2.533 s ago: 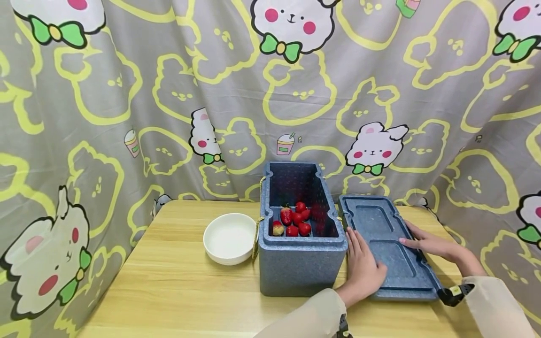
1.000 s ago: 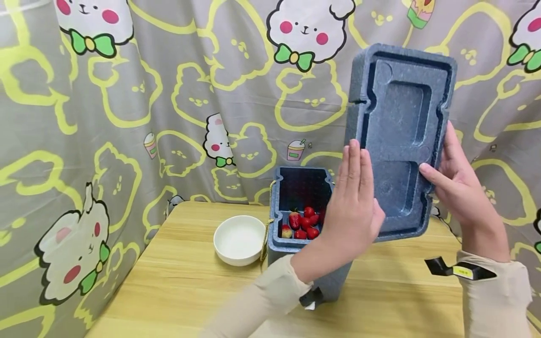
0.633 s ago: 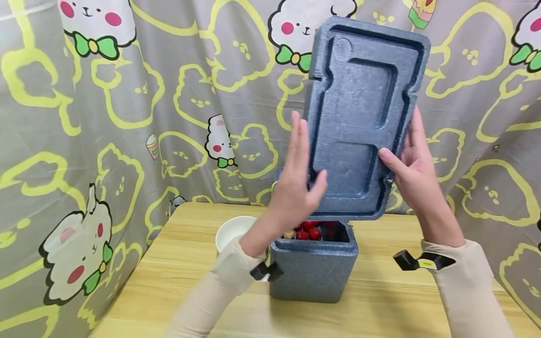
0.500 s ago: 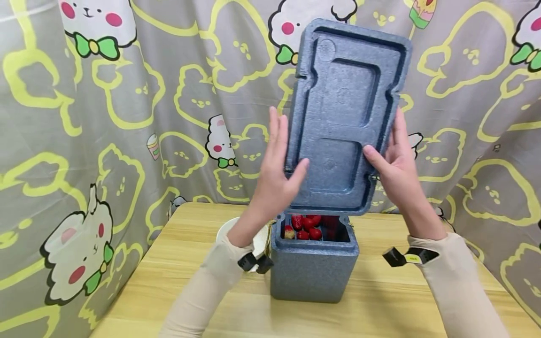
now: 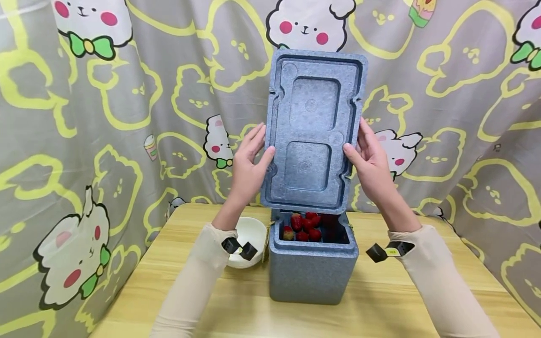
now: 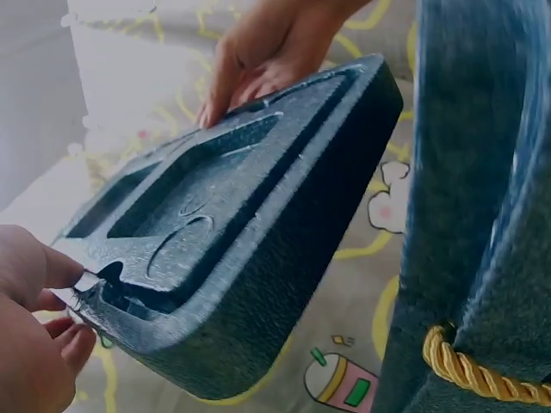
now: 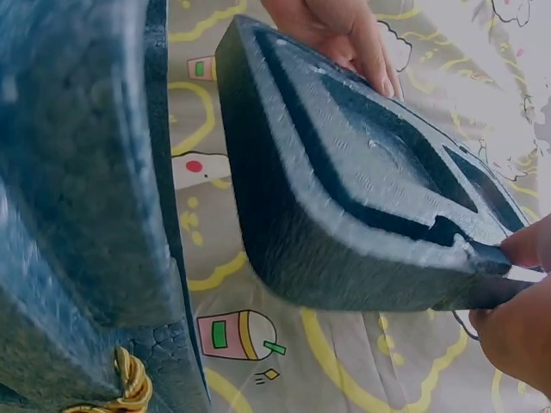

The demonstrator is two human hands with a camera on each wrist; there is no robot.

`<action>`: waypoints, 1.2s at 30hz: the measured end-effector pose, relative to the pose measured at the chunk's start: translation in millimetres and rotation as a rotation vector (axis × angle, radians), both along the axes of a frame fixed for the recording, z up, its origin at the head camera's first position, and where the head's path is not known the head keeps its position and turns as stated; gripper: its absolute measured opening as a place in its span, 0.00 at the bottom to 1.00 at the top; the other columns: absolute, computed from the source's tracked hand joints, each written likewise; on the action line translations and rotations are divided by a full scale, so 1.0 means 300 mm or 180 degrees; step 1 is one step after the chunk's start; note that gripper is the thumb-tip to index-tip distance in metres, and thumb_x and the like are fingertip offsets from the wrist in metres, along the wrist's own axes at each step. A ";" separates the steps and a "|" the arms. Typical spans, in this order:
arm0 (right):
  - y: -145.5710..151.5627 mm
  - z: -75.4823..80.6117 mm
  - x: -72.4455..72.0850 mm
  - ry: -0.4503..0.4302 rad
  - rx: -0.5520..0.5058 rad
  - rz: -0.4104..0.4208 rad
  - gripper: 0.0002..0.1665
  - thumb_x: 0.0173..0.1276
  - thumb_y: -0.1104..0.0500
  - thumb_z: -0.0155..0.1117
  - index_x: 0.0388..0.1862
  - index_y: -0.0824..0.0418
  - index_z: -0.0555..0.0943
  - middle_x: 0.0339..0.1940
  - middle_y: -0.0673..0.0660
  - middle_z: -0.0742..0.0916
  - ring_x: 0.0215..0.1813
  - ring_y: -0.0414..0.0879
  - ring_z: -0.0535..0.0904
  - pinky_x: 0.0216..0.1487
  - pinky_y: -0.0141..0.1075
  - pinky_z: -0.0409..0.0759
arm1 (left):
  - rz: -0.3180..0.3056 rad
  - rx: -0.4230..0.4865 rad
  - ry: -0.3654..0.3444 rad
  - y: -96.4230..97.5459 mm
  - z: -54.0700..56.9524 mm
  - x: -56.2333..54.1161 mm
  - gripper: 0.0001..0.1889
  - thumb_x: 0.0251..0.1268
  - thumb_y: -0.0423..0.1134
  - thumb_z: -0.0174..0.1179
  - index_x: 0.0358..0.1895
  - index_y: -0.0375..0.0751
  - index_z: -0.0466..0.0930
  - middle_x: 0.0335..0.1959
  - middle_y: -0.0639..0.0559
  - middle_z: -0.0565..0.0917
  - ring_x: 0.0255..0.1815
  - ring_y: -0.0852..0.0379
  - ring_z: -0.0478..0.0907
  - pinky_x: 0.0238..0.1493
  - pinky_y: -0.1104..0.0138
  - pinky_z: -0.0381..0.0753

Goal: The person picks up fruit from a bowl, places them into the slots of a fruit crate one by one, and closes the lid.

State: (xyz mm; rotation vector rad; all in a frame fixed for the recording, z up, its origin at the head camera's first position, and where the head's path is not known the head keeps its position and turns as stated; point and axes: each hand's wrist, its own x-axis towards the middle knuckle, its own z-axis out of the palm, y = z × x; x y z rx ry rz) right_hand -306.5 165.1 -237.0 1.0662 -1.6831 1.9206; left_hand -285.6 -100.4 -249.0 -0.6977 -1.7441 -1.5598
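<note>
A blue-grey foam box lid stands almost upright above the foam box, its recessed underside facing me. My left hand holds the lid's left edge, thumb in front and fingers at the side and behind. On the opposite edge, my right hand grips it the same way. In the left wrist view, the left thumb and fingers pinch the lid's rim near a notch. The right wrist view shows the right hand on the other rim. Several strawberries lie inside the uncovered box; the lid hides its far end.
A white bowl stands left of the box, partly hidden by the left wrist. Yellow rope is fixed to the box's side. Behind the wooden table hangs a patterned curtain.
The lid has risen from the table at right and moved left over the box, turning straighter and dropping slightly. My left hand, earlier flat beside it, now grips its left edge.
</note>
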 end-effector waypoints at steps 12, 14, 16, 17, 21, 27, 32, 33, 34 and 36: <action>0.017 0.016 -0.031 -0.0309 0.0032 -0.0546 0.34 0.73 0.72 0.57 0.77 0.68 0.64 0.77 0.67 0.71 0.77 0.51 0.70 0.65 0.26 0.74 | 0.0356 0.0341 -0.0016 -0.028 -0.006 -0.076 0.21 0.64 0.27 0.66 0.61 0.33 0.82 0.53 0.35 0.84 0.53 0.42 0.84 0.61 0.54 0.81; 0.020 0.019 -0.033 -0.0411 -0.0091 -0.0563 0.31 0.71 0.74 0.59 0.73 0.68 0.69 0.72 0.64 0.78 0.71 0.46 0.77 0.61 0.26 0.77 | 0.0394 0.0397 -0.0009 -0.028 -0.003 -0.075 0.19 0.63 0.27 0.67 0.58 0.34 0.84 0.52 0.36 0.86 0.51 0.44 0.85 0.60 0.53 0.81; 0.022 0.019 -0.033 -0.0492 -0.0186 -0.0600 0.29 0.68 0.75 0.62 0.68 0.66 0.75 0.63 0.58 0.85 0.63 0.41 0.83 0.57 0.25 0.80 | 0.0423 0.0430 -0.0020 -0.026 -0.001 -0.073 0.17 0.64 0.28 0.67 0.57 0.34 0.85 0.51 0.37 0.88 0.50 0.47 0.87 0.60 0.54 0.81; 0.023 0.018 -0.033 -0.0532 -0.0241 -0.0611 0.28 0.67 0.75 0.64 0.66 0.64 0.77 0.58 0.54 0.88 0.59 0.39 0.85 0.54 0.26 0.81 | 0.0430 0.0452 -0.0034 -0.026 0.000 -0.073 0.17 0.64 0.29 0.68 0.56 0.34 0.86 0.51 0.38 0.88 0.49 0.50 0.87 0.59 0.55 0.82; 0.024 0.011 -0.035 -0.0569 -0.0448 -0.0661 0.23 0.63 0.76 0.66 0.56 0.61 0.83 0.46 0.48 0.91 0.49 0.39 0.87 0.50 0.27 0.84 | 0.0383 0.0554 -0.0086 -0.024 -0.006 -0.076 0.14 0.65 0.30 0.67 0.53 0.33 0.87 0.50 0.37 0.88 0.44 0.62 0.87 0.56 0.63 0.84; 0.018 0.002 -0.040 -0.0373 -0.0525 -0.0948 0.20 0.61 0.76 0.68 0.50 0.61 0.88 0.40 0.49 0.89 0.42 0.40 0.85 0.45 0.25 0.83 | 0.0375 0.0611 -0.0251 -0.017 -0.020 -0.071 0.13 0.71 0.34 0.63 0.54 0.32 0.86 0.52 0.37 0.87 0.46 0.63 0.84 0.52 0.72 0.81; 0.014 -0.013 -0.033 -0.0404 -0.0485 -0.0925 0.19 0.66 0.75 0.64 0.52 0.59 0.87 0.37 0.47 0.89 0.38 0.37 0.86 0.44 0.25 0.84 | 0.0196 0.0566 -0.0610 -0.005 -0.028 -0.063 0.20 0.79 0.39 0.54 0.68 0.38 0.77 0.66 0.44 0.81 0.64 0.55 0.80 0.66 0.67 0.76; 0.013 -0.017 -0.030 -0.0442 -0.0492 -0.0866 0.18 0.68 0.74 0.63 0.52 0.59 0.87 0.37 0.47 0.89 0.38 0.37 0.87 0.45 0.26 0.84 | 0.0097 0.0588 -0.0670 -0.002 -0.028 -0.062 0.21 0.81 0.40 0.50 0.71 0.39 0.74 0.69 0.45 0.78 0.68 0.54 0.78 0.69 0.66 0.74; 0.013 -0.020 -0.027 -0.0485 -0.0513 -0.0778 0.17 0.70 0.72 0.62 0.53 0.60 0.86 0.38 0.48 0.89 0.39 0.38 0.87 0.46 0.27 0.85 | -0.0002 0.0619 -0.0742 0.002 -0.028 -0.060 0.22 0.82 0.41 0.47 0.73 0.40 0.71 0.72 0.45 0.76 0.71 0.53 0.75 0.72 0.65 0.71; 0.011 -0.026 -0.021 -0.0587 -0.0542 -0.0614 0.15 0.74 0.68 0.59 0.55 0.60 0.85 0.42 0.49 0.88 0.43 0.40 0.86 0.48 0.29 0.85 | -0.0188 0.0664 -0.0852 0.010 -0.027 -0.055 0.24 0.85 0.43 0.40 0.76 0.39 0.66 0.74 0.43 0.72 0.75 0.51 0.71 0.75 0.62 0.67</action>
